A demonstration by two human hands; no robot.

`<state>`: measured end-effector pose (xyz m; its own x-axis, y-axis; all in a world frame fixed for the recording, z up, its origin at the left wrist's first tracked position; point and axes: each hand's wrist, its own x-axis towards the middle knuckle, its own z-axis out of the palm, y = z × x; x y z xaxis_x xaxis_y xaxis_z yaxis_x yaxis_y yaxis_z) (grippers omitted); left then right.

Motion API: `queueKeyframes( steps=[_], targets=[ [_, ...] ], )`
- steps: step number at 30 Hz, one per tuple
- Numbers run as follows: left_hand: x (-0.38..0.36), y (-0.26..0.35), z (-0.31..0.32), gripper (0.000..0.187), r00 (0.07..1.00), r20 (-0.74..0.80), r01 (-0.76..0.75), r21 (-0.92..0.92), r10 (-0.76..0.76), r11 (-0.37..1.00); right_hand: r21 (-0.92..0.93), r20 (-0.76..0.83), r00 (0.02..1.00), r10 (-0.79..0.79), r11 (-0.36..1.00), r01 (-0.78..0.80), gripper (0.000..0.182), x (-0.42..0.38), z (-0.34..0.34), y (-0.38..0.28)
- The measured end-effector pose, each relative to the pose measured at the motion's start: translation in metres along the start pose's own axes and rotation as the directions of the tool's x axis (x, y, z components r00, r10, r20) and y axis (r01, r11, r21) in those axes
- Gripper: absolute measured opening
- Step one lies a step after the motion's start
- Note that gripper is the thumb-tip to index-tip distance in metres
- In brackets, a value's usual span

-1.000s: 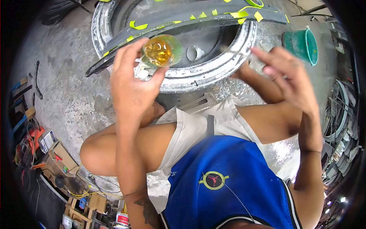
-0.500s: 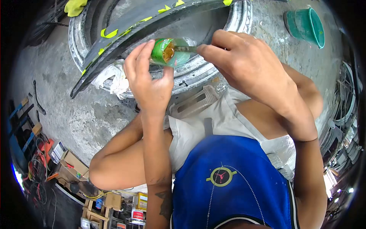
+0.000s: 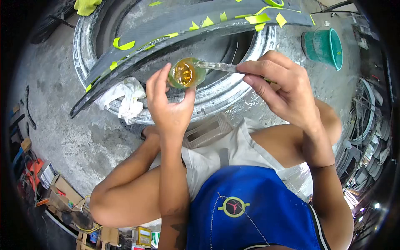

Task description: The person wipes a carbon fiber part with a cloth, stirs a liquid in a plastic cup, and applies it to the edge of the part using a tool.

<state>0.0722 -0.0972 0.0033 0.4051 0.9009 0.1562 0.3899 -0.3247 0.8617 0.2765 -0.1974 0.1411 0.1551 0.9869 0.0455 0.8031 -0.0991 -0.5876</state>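
My left hand [image 3: 171, 110] is wrapped round a cut-off plastic bottle [image 3: 196, 80], its mouth tipped toward me. Amber liquid [image 3: 183, 72] shows inside. Pinched in my right hand [image 3: 289, 89] is a flat stick [image 3: 221, 66], whose far end lies at the bottle's rim. Just beyond both hands, a long dark curved panel [image 3: 141, 58] with yellow-green tape pieces [image 3: 258, 18] along it rests across a large tyre [image 3: 227, 93].
A crumpled white cloth [image 3: 132, 102] lies by the tyre's left side. A teal bucket [image 3: 321, 49] stands at the upper right. Between my legs is a grey plastic stool [image 3: 208, 131]. Boxes and tools [image 3: 64, 193] crowd the lower left.
The stick has moved from inside the bottle out to its rim, and my right hand has drawn right. The bottle has turned its mouth toward me. The view has shifted.
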Motion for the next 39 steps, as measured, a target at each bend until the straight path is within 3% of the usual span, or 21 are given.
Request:
queueKeyframes(
  steps=[1,6,14,39],
  targets=[
    [-0.001,0.000,0.001,0.067,0.998,0.014,0.063,-0.044,-0.062,0.997,0.029,-0.019,1.000,0.012,1.000,-0.011,0.020,0.002,0.002,0.001],
    [0.004,-0.008,0.004,0.070,0.999,0.003,0.052,-0.060,-0.052,0.997,0.006,-0.045,0.999,0.010,1.000,-0.010,0.020,0.007,0.013,0.011],
    [0.006,-0.007,0.005,0.071,0.988,0.001,0.157,-0.066,-0.157,0.985,-0.004,-0.150,0.989,0.015,1.000,-0.015,0.020,0.018,0.029,0.025],
    [0.001,-0.014,0.005,0.072,0.986,0.037,0.165,-0.078,-0.162,0.983,-0.066,-0.168,0.986,-0.007,0.998,-0.004,0.022,0.026,0.036,0.036]
  ],
)
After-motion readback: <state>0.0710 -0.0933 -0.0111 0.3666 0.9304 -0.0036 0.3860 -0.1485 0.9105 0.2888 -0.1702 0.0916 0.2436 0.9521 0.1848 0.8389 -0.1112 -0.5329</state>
